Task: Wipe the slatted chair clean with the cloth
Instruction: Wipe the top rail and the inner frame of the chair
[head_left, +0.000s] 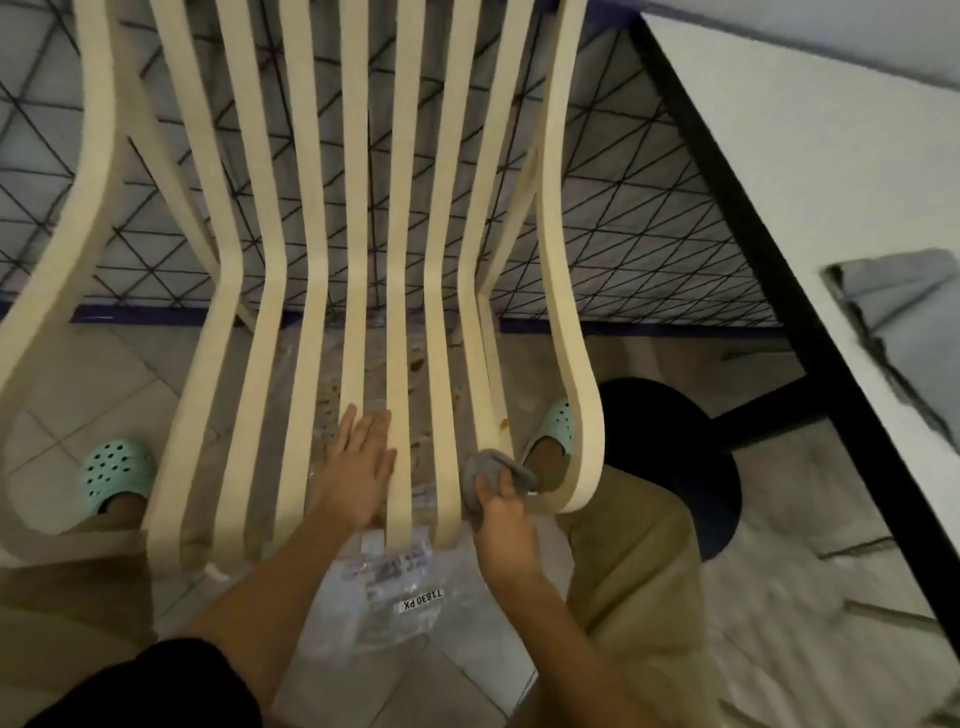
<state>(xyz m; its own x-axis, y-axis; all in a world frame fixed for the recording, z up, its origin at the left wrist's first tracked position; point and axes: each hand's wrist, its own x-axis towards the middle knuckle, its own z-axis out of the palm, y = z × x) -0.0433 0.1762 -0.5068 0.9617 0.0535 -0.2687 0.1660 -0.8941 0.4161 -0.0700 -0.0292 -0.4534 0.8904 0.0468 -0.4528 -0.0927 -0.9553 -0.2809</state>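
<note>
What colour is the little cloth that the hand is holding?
Grey. The small crumpled cloth, gripped by the right hand, shows best in the head view.

Floor (78, 384): pale tiles are running diagonally and showing brown stains.
Wall (649, 234): light tiles are carrying thin dark crossing lines; a blue strip (649, 328) is running along the foot.
Table (805, 156): a white, black-edged top is standing on the right over a round dark base (675, 441).
Plastic bag (395, 597): clear and labelled, it is lying on the floor.
Light: dim light is filling the room.
</note>
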